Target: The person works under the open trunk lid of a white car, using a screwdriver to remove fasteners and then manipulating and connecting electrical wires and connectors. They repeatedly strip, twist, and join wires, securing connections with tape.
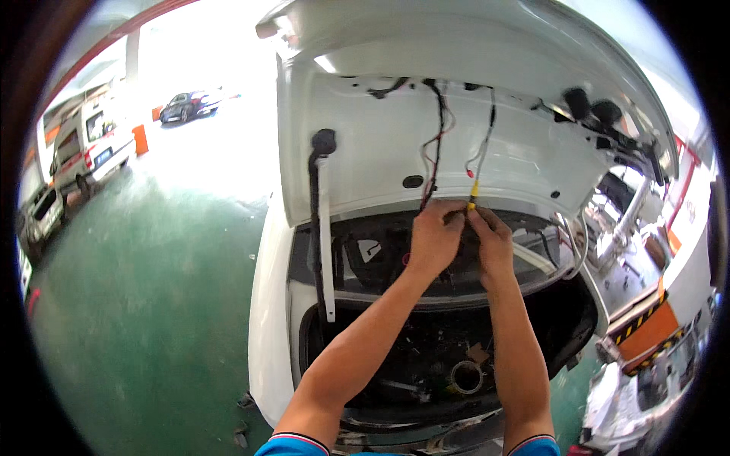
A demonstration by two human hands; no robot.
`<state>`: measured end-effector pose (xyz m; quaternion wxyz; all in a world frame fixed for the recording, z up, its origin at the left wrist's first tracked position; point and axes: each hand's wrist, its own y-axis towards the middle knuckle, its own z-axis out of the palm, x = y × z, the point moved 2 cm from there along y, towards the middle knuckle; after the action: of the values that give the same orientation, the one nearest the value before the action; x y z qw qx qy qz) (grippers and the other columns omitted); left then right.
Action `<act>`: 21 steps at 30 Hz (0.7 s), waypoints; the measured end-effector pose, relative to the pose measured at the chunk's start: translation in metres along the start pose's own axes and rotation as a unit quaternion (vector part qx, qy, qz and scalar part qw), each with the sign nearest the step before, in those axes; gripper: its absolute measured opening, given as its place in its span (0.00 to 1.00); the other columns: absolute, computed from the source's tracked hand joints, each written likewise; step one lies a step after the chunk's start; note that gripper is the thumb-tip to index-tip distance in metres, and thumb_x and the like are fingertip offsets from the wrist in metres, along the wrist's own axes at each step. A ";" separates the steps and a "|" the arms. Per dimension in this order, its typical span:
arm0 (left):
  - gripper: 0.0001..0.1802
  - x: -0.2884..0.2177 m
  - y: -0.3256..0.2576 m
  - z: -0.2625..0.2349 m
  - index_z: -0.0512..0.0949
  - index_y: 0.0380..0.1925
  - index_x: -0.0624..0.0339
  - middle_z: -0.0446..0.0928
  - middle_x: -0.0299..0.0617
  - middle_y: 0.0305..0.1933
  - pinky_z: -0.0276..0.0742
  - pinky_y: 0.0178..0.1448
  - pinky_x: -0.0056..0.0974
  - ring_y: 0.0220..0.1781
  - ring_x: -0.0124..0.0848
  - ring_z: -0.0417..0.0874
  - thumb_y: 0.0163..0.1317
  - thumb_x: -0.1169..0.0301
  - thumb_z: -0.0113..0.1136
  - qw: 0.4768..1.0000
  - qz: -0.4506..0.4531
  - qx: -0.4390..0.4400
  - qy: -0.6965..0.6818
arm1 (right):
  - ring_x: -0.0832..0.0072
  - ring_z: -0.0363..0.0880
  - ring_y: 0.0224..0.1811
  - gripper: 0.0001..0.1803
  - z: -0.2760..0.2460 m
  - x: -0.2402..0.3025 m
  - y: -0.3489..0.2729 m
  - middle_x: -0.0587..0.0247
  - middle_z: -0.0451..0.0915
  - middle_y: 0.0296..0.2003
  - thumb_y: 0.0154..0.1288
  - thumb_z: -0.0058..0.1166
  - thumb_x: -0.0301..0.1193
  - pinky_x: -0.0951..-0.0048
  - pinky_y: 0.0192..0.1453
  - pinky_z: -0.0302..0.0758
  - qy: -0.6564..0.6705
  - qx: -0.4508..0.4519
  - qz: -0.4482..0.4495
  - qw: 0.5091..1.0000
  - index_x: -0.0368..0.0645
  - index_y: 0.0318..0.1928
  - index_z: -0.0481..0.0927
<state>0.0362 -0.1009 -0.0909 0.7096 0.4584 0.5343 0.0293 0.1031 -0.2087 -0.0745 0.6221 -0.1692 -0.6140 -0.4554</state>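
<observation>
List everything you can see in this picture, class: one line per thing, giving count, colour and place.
car: one, white, centre, boot open
boot lid: one, white, raised overhead
wires: several, black and red, hanging from lid
yellow-tipped cable: one, above the hands
tape roll: one, pale, boot floor
floor: green, left
parked vehicles: several, far left
dark car: one, background
left hand: one, pinching wires, centre
right hand: one, at the cable, beside it
</observation>
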 end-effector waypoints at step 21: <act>0.19 -0.032 0.068 -0.003 0.83 0.49 0.69 0.83 0.42 0.43 0.78 0.51 0.35 0.44 0.30 0.82 0.67 0.63 0.65 0.949 -0.176 0.242 -0.100 | 0.76 0.77 0.43 0.21 -0.024 0.003 0.017 0.63 0.83 0.39 0.73 0.58 0.40 0.72 0.53 0.72 -0.015 0.092 -0.032 0.995 0.32 0.50 0.82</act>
<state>0.0508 -0.0769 -0.0216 0.6212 0.5154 0.5237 -0.2724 0.1303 -0.2194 -0.0705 0.6108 -0.0984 -0.6676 -0.4141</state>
